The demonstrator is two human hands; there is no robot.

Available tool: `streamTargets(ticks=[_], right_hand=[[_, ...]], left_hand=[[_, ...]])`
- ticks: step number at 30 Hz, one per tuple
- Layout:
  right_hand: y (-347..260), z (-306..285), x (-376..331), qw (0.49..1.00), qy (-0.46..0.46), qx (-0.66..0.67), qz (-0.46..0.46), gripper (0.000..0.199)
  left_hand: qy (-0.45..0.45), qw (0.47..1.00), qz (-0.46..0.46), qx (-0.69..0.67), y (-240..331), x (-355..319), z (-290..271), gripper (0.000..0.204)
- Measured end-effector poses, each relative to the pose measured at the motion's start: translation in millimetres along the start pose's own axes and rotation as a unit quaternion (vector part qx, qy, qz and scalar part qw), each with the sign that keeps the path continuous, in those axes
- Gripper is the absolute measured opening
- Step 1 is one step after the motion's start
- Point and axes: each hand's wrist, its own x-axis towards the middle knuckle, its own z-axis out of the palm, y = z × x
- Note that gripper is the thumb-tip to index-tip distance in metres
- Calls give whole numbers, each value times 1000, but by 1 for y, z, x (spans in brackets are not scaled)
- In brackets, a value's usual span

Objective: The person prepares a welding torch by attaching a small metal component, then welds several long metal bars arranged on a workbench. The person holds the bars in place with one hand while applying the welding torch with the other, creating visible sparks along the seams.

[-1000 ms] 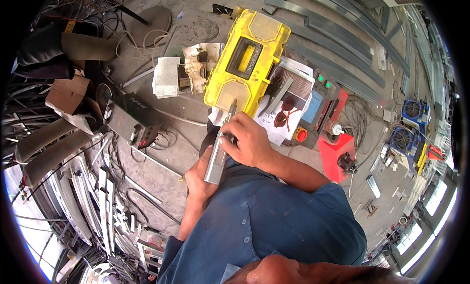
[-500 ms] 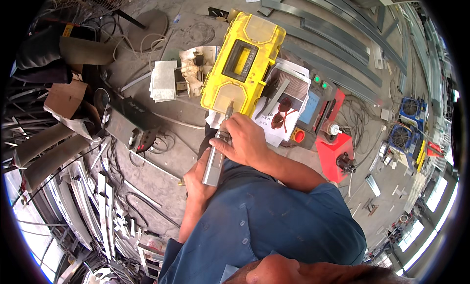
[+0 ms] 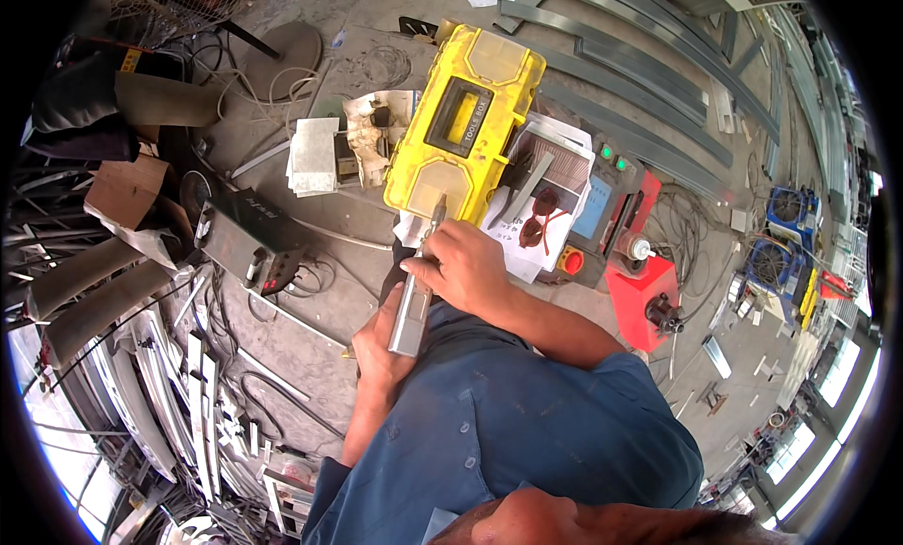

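A long grey metal tool (image 3: 410, 321) with a squared body and a narrow pointed front end lies slantwise before my body; its exact kind I cannot make out. Its tip points away from me, over the near end of a yellow toolbox (image 3: 400, 161). My right hand (image 3: 463, 270) is closed round the tool's front part, thumb along its left side. Lower down, my left hand (image 3: 378, 342) grips the tool's rear body from the left and beneath, its fingers partly hidden.
Right of the toolbox, sunglasses (image 3: 540, 221) lie on papers in a tray beside a machine with a blue screen (image 3: 594, 211) and a red base (image 3: 641, 305). Left stand stained papers (image 3: 313, 157) and a dark metal box (image 3: 246, 236). Metal profiles (image 3: 640, 70) lie on the floor beyond.
My right thumb and fingers have shifted slightly forward along the tool. My left hand stays in about the same place.
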Motion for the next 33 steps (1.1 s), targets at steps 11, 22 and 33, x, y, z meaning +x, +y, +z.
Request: streamTargets(ticks=[11, 22, 33], right_hand=[[-7, -6, -2, 1000, 9, 18, -8, 21], [-21, -11, -2, 998, -11, 62, -20, 30], [-46, 3, 2, 986, -28, 104, -126, 18]], left_hand=[[-4, 1000, -18, 5, -4, -5, 0, 60], [14, 999, -2, 39, 1, -12, -11, 59], [134, 989, -39, 47, 5, -43, -25, 63]])
